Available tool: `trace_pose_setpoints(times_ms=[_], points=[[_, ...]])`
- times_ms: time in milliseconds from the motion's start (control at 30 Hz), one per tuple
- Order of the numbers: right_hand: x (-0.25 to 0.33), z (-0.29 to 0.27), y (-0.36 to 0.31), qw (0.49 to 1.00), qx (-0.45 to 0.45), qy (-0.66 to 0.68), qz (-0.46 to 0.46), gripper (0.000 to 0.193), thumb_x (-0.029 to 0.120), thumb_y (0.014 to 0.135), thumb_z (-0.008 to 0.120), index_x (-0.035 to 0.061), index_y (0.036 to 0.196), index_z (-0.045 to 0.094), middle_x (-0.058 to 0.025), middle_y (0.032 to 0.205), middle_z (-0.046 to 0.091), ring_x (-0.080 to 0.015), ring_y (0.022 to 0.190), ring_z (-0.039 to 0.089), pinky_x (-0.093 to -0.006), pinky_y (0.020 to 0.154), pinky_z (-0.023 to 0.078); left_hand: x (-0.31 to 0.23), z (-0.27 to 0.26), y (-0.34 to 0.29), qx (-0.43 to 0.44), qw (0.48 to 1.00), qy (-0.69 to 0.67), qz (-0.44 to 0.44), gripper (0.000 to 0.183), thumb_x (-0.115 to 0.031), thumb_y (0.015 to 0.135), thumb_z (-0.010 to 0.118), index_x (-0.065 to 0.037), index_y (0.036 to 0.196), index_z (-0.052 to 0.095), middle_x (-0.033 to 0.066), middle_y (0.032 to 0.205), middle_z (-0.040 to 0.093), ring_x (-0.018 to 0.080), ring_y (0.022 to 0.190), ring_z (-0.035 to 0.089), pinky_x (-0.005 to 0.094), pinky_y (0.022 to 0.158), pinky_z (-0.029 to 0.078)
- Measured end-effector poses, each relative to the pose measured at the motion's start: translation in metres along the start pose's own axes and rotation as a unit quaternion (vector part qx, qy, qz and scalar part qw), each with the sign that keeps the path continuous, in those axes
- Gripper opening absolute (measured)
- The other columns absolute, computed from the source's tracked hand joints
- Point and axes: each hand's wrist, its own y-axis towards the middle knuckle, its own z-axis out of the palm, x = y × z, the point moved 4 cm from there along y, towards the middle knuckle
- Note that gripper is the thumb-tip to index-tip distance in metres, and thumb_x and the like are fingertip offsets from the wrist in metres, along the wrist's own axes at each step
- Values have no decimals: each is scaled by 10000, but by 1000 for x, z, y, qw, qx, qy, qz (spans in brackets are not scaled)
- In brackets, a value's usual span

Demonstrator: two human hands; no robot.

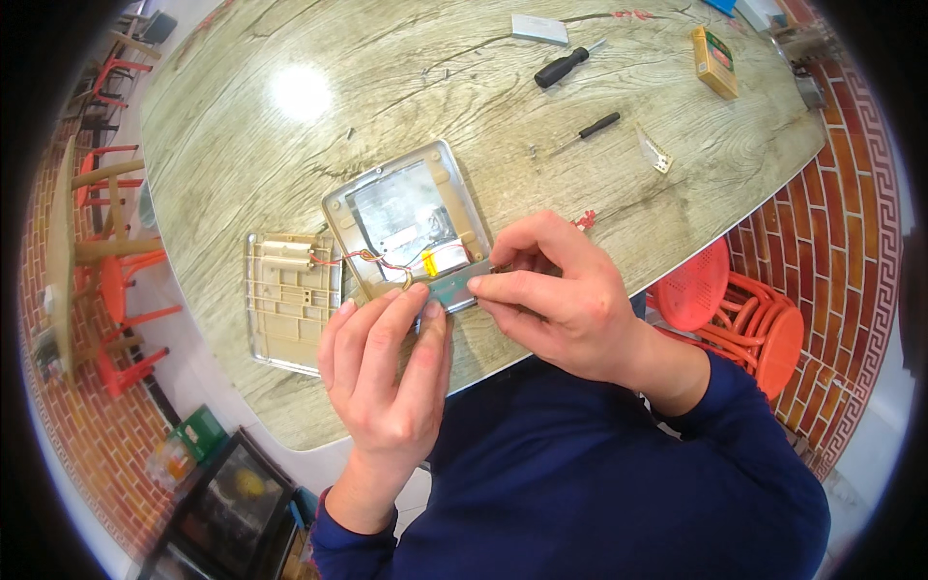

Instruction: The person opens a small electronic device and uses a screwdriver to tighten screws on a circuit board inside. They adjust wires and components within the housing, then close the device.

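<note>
Between my hands sits a small green circuit board [450, 290] at the near edge of an opened square device housing [340, 215]. My left hand [387, 362] has its fingertips closed on the board's left end. At the other end, my right hand [561, 290] pinches the board's edge with thumb and forefinger. Just beyond the board lies a silver battery pack [449, 255] with yellow tape, and red wires run left from it. They lead to a beige ribbed back cover [290, 314] lying inside up. The fingers hide part of the board.
Beyond the housing lie a large black screwdriver [563, 69], a smaller screwdriver [597, 125], a perforated metal piece [654, 151], a yellow box [713, 64] and a grey-white block [539, 29]. Several small screws are scattered about. Red stools [764, 324] stand right of the table [232, 164].
</note>
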Motion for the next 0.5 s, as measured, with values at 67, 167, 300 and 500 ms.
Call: trace_pose_setpoints(times_ms=[67, 167, 300, 500], points=[[-1, -2, 0, 1000, 5, 16, 8, 297, -84, 918, 925, 33, 1189, 890, -100, 1194, 718, -199, 939, 730, -327, 751, 596, -1, -2, 2, -9, 1000, 17, 22, 217, -39, 898, 938, -39, 1110, 894, 100, 1259, 863, 284, 1165, 809, 505, 1186, 563], [-5, -6, 0, 996, -24, 60, 53, 306, -87, 934, 897, 33, 1215, 881, -111, 1210, 740, -221, 980, 763, -332, 787, 626, 1, -1, 4, -10, 999, 11, 36, 202, -26, 897, 925, -22, 1095, 887, 112, 1234, 864, 294, 1136, 815, 507, 1147, 591], [-5, -8, 0, 997, -33, 54, 35, 334, -80, 932, 886, 36, 1245, 867, -119, 1235, 748, -249, 1018, 778, -352, 843, 649, 1, 3, 4, -20, 999, 0, 48, 212, -6, 877, 935, 16, 1078, 872, 125, 1203, 859, 309, 1081, 817, 495, 1032, 645], [-4, -3, 1, 999, -22, 26, 20, 354, -75, 938, 887, 13, 1278, 843, -120, 1283, 716, -248, 1021, 779, -367, 859, 646, 1, 8, 2, -60, 997, -23, 38, 300, 87, 808, 966, 53, 1087, 860, 138, 1186, 853, 338, 1063, 806, 447, 895, 667]])
